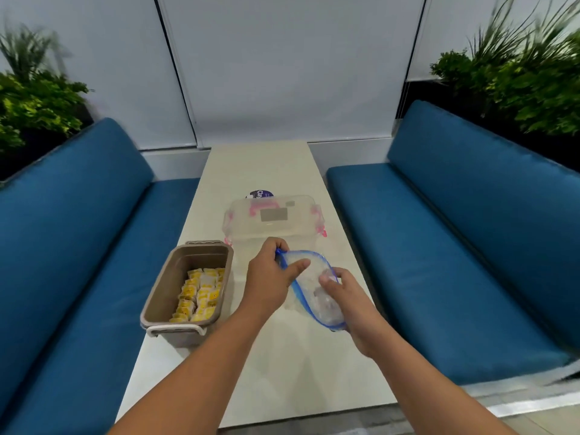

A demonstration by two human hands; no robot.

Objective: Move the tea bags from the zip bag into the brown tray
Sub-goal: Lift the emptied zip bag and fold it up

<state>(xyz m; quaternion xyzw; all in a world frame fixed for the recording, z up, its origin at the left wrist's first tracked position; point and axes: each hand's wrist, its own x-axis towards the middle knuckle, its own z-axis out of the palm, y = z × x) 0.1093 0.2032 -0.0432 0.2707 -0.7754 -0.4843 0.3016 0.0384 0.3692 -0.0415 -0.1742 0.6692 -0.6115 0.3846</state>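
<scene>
A clear zip bag [309,277] with a blue zip rim is held open just above the pale table [282,365]. My left hand [268,279] pinches the far end of its rim. My right hand [345,296] grips the near side of the rim. I see no tea bag inside the bag. To the left stands the brown tray [171,284], which holds several yellow and white tea bags [201,295] packed in rows.
A clear plastic box [273,219] with pink latches stands behind the zip bag, with a dark purple round lid [262,193] beyond it. Blue cushioned benches [470,233] flank the table on both sides. Green plants stand behind the benches.
</scene>
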